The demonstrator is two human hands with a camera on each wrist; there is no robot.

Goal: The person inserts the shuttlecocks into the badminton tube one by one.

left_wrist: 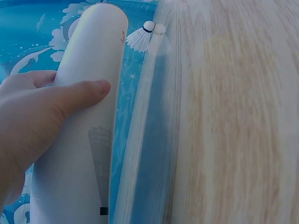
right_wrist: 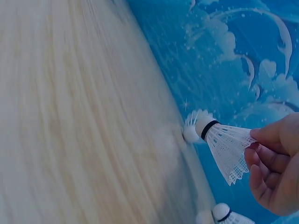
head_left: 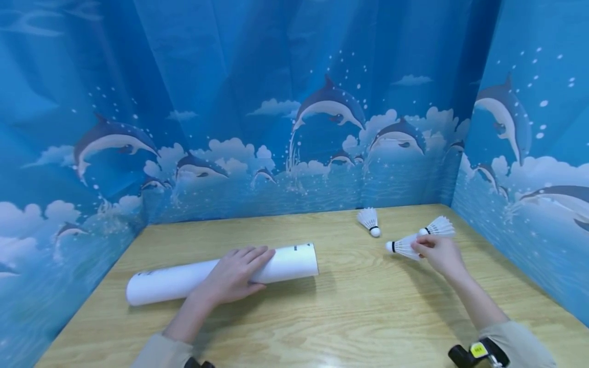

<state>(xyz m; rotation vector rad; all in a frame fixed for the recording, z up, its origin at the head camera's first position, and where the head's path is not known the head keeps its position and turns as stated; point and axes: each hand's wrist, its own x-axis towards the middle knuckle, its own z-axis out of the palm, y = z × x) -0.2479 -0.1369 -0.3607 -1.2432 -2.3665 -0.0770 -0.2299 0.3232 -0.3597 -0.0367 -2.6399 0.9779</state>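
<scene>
A long white shuttlecock tube [head_left: 289, 263] lies slanted across the left half of the table. Over its middle my left hand [head_left: 235, 273] grips it, fingers on the far side and thumb on the near side; the left wrist view shows the thumb along the tube [left_wrist: 88, 121]. On the right, my right hand [head_left: 443, 254] pinches a white shuttlecock [head_left: 404, 247] by its skirt edge, cork pointing left. In the right wrist view this shuttlecock [right_wrist: 226, 147] appears held off the table, the thumb and fingertips at its feathered rim.
Another shuttlecock [head_left: 439, 226] lies just behind the held one. A third shuttlecock [head_left: 369, 221] lies near the table's back edge. The wooden table [head_left: 349, 317] meets a blue dolphin-print curtain [head_left: 257, 122] at the back and both sides.
</scene>
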